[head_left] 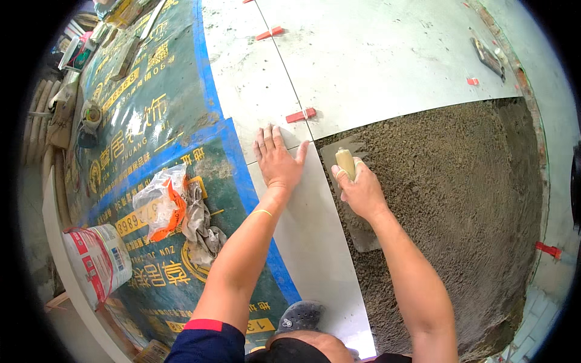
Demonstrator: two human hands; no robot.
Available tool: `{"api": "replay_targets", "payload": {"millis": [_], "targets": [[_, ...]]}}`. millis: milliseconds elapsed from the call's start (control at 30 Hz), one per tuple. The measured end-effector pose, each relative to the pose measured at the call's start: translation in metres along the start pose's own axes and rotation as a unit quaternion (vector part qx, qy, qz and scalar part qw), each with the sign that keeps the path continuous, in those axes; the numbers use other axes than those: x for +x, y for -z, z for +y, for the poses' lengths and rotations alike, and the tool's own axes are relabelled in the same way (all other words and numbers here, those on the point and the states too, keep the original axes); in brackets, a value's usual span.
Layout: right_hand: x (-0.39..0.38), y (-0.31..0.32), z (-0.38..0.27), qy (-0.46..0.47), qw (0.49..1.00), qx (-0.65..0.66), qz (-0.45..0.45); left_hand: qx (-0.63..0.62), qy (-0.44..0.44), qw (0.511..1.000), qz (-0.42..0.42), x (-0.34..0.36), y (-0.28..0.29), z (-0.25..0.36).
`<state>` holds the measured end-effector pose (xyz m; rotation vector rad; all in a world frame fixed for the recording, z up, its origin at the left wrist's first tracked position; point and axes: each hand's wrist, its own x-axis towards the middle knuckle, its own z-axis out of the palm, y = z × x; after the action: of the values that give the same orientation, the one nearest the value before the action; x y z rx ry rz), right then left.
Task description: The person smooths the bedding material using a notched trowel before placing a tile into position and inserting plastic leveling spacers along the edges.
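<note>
My left hand [279,158] lies flat with fingers spread on a narrow pale floor tile [315,242], near its far end. My right hand [363,190] is wrapped round the tan handle of a trowel [345,162]. Parts of its flat grey blade show beyond and below the hand, resting on the coarse grey-brown mortar bed [460,206]. The hand covers the middle of the blade. Just beyond my left hand, a red levelling wedge [301,115] sits across the joint between tiles.
Large pale tiles [387,54] lie beyond the mortar, with another red wedge [269,33] and a dark hand tool [488,59]. To the left, printed green floor sheeting [145,109] edged in blue tape bears a plastic bag [163,199], a grey rag [203,227] and a white bucket [100,260].
</note>
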<state>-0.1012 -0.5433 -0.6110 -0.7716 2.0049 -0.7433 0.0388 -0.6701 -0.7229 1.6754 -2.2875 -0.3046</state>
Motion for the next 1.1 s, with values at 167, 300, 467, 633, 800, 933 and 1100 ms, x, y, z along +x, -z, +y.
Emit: {"api": "replay_targets", "payload": {"millis": [167,300,467,633,800,933,1100], "targets": [[0.023,-0.012,0.010,0.040,0.998,-0.049,0.028,-0.017,-0.009,1.000,0.006,0.000,-0.001,0.000],[0.020,-0.012,-0.014,-0.023,0.999,-0.022,-0.021,-0.022,-0.011,1.000,0.016,-0.001,-0.001,-0.007],[0.029,-0.019,0.000,0.000,1.000,-0.014,0.000,-0.027,-0.024,0.999,0.022,-0.003,0.000,-0.001],[0.029,-0.023,0.003,-0.019,0.999,-0.024,-0.021,-0.019,-0.026,0.999,0.034,-0.001,0.001,-0.006],[0.001,-0.019,0.039,0.005,0.999,-0.045,-0.007,0.000,-0.040,0.998,0.047,-0.001,-0.008,-0.003],[-0.046,-0.015,0.059,0.006,0.998,-0.060,-0.005,0.010,-0.044,0.998,0.048,0.000,-0.011,-0.005],[-0.110,-0.015,0.103,0.022,0.998,-0.065,0.004,0.008,-0.055,0.997,0.049,0.003,-0.010,-0.008]]}}
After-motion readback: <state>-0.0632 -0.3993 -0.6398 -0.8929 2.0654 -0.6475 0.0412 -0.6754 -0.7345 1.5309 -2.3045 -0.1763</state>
